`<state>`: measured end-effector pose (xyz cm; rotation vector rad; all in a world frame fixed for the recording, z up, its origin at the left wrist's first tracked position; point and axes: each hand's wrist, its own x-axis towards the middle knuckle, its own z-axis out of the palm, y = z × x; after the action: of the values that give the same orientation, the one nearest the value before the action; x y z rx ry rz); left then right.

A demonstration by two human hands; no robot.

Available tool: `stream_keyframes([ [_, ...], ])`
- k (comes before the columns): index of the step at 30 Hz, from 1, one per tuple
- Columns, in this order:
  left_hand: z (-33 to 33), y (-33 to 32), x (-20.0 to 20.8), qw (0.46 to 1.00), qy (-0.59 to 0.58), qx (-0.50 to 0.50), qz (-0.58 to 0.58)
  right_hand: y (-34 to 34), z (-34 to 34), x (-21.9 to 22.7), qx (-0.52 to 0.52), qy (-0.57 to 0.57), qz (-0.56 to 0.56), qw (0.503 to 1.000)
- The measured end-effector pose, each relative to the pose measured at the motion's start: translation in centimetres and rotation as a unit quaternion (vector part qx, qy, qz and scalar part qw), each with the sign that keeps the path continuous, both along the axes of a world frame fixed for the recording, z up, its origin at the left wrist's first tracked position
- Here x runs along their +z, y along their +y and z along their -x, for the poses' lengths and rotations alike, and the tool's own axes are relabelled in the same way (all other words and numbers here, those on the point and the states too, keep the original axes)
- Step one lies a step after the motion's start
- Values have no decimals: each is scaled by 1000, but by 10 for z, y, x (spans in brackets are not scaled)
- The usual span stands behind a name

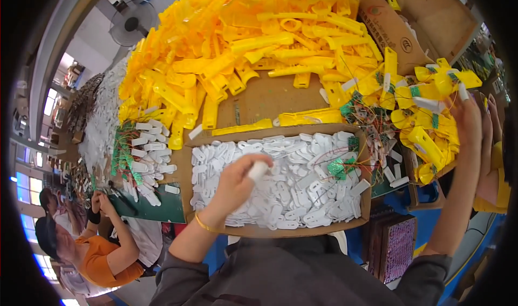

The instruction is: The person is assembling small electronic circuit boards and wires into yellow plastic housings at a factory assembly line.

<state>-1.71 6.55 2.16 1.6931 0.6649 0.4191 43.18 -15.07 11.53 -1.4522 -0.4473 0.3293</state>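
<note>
My left hand [231, 186], a yellow band on its wrist, hovers over a shallow cardboard box [302, 231]. Its fingers are curled in, and a white cover [259, 171] seems to wrap one fingertip; anything pinched there is hidden. Flat white plastic pieces [291, 198] with slots fill the box. On the right, my right hand [467, 117] reaches to a heap of yellow plastic casings [429, 141] with wires and green circuit boards. Its fingers look apart, one with a white tip, near a yellow casing [470, 79] and a white piece [430, 104].
A large pile of yellow casings [226, 47] covers the far table. Wired green boards [340, 167] lie on the box's right side. White parts [154, 160] sit at left. A cardboard carton [388, 28] stands far right. A person in orange [105, 257] works at left; another sits at right.
</note>
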Motion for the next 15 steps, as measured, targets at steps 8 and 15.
stream_keyframes([
  [8,27,196,-17,776,317,97,-537,17,119,-31,115,-196,119,966],
  [15,-3,214,-41,567,409,-201,-686,67,233,-79,321,-192,210,903],
])
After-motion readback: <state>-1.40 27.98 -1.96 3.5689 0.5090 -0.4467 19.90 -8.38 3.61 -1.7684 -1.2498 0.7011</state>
